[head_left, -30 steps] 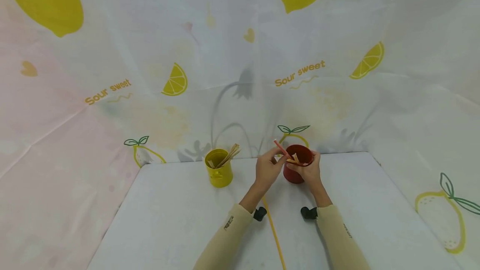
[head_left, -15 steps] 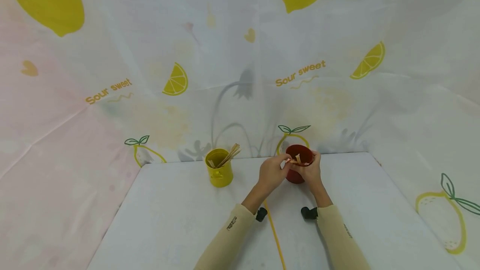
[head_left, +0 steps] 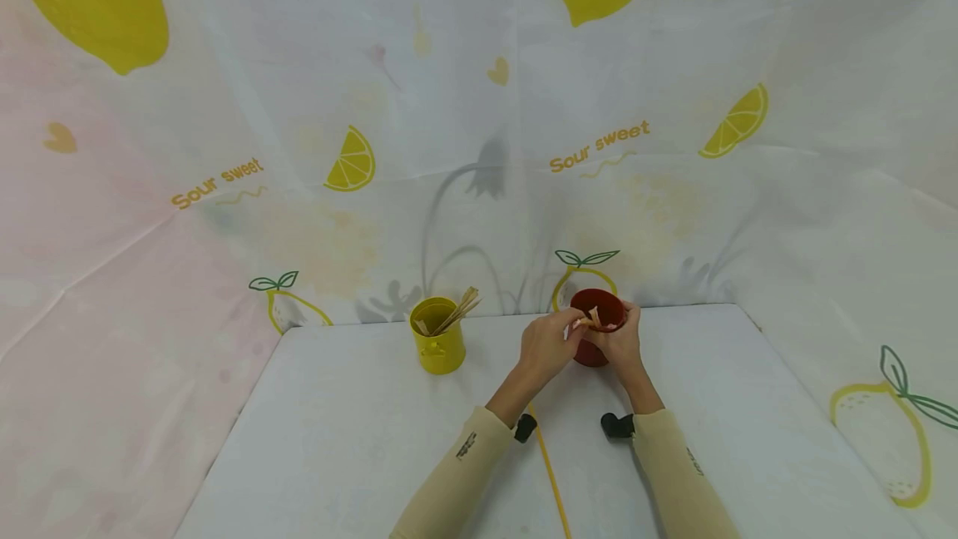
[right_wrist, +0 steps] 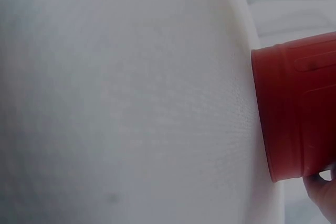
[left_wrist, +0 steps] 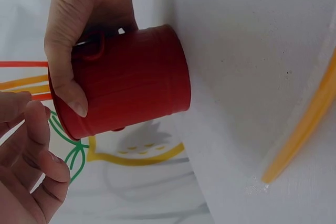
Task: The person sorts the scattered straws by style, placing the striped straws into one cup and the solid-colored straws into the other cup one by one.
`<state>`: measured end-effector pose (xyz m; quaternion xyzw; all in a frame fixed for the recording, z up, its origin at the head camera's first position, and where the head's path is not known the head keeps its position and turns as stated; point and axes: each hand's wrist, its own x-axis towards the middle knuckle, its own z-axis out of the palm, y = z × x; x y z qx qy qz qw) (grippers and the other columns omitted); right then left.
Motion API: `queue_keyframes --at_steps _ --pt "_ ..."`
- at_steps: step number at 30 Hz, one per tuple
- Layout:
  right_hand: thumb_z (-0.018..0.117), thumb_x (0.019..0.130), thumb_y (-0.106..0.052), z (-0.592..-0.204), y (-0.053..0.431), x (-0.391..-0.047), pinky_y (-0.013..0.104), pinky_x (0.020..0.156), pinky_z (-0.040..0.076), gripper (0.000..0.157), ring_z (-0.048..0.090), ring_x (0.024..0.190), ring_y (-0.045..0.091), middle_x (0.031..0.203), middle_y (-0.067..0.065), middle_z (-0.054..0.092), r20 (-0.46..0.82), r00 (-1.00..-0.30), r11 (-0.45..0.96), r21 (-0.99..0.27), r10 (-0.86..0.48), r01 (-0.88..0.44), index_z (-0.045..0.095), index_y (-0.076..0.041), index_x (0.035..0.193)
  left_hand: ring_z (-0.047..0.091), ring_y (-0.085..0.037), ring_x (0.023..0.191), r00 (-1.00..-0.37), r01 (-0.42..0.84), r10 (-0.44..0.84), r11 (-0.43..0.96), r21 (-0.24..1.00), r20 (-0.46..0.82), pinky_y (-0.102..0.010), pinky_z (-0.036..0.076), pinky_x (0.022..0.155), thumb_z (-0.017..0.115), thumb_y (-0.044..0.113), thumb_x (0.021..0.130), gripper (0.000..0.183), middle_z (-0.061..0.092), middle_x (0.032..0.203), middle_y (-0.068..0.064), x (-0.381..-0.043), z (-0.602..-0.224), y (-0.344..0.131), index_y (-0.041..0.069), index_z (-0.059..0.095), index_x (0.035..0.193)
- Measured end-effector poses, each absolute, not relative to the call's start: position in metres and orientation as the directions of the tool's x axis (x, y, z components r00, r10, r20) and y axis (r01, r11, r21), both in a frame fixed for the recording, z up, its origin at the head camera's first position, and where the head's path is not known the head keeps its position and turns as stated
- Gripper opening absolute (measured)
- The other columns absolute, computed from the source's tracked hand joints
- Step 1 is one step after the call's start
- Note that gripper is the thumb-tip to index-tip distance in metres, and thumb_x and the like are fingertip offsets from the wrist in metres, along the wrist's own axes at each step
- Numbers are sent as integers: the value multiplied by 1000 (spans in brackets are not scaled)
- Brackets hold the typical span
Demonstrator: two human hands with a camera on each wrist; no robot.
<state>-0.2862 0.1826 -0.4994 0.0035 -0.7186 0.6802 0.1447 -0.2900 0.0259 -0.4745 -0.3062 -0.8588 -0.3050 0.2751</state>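
A red metal bucket [head_left: 590, 354] stands on the table at the back, with several thin red and orange straws [left_wrist: 26, 83] sticking out of its mouth in the left wrist view. My right hand [head_left: 621, 348] holds the bucket at its rim, thumb along the outer wall. At the mouth, my left hand [head_left: 550, 348] pinches a straw between thumb and fingertips; the other fingers are loosely bent. How far that straw reaches into the bucket is hidden. In the right wrist view the bucket [right_wrist: 294, 108] shows at the right edge with a fingertip beneath it.
To the left stands a yellow bucket [head_left: 440, 356] holding flat pale sticks [head_left: 460, 309]. One orange straw [head_left: 552, 472] lies on the white table [head_left: 337, 439] between the forearms. A lemon-printed cloth [head_left: 449, 106] hangs behind the table's back edge.
My left hand has moved slightly right, closer to the red bucket's mouth. The red straw that pointed up and left from it has swung down to the rim. The right hand stays put.
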Motion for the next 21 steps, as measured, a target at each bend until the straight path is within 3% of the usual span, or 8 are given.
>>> queue_keyframes --at_steps 4,12,17,21 --pt "77 82 -1 -492 180 -280 53 108 34 81 35 131 39 144 27 32 217 -957 90 -975 191 -203 20 6 139 60 -7 64 -660 696 364 626 352 658 -14 38 50 74 18 89 9 69 83 7 -289 -473 24 18 73 98" --pt "79 82 -3 -495 180 -280 34 100 41 82 38 128 29 142 22 36 233 -952 91 -972 199 -219 22 5 139 66 -9 75 -686 677 389 651 343 615 -16 45 55 75 25 89 18 73 94 7 -285 -470 14 18 75 105" --pt "77 83 -3 -493 179 -279 47 107 37 80 37 129 34 143 25 35 230 -953 102 -972 199 -214 21 6 139 65 -9 77 -693 702 522 646 301 496 -18 46 59 76 27 88 24 74 97 5 -282 -467 7 20 74 111" --pt "78 82 -4 -493 179 -280 53 107 35 80 35 130 38 143 27 34 231 -953 107 -971 197 -214 20 6 138 64 -7 81 -661 747 647 614 255 380 -19 48 66 75 29 89 25 73 98 6 -277 -463 1 21 73 112"
